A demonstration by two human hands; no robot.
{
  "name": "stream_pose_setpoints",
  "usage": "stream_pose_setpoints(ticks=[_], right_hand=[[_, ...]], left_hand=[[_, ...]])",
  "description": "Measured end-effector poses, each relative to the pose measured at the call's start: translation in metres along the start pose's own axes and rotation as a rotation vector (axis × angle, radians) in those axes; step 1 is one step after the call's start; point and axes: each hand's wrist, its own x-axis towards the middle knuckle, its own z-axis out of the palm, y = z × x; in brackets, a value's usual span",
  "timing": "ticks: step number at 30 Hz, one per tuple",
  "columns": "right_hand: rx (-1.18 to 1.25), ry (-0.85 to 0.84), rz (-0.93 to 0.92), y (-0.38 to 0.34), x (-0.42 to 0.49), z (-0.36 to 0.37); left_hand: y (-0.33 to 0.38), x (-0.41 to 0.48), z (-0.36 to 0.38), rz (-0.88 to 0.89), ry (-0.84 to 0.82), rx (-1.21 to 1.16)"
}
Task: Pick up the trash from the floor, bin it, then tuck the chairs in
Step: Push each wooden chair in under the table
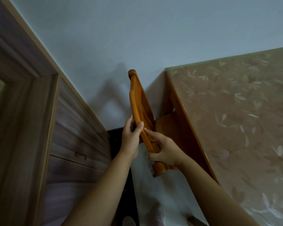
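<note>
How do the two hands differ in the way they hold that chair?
The left hand grips the chair near the middle of its top rail, with the thumb over the rail. The right hand grips closer to the near end post. The left hand reaches in from the side away from the table, the right hand from the table side. Both curl round the same rail.

This looks like a room in a home, most likely a dining corner. At the right of the frame a wooden table (235, 121) wears a tan cover printed with pale leaves. An orange-varnished wooden chair (137, 95) stands at its end, against a plain painted wall (104, 38). At the left runs wood-grain cabinetry (77, 128) with a small drawer handle (80, 155), beside a pale floor (163, 193).
</note>
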Motion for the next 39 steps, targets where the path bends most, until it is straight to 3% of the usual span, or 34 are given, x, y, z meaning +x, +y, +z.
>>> stream_pose_setpoints(ticks=[13, 39], right_hand=[[0.189, 0.015, 0.092, 0.006, -0.004, -0.002], [0.069, 0.135, 0.024, 0.009, -0.007, -0.009]], left_hand=[[0.006, 0.001, 0.005, -0.022, -0.078, 0.062], [0.007, 0.005, 0.014, -0.001, -0.067, 0.089]])
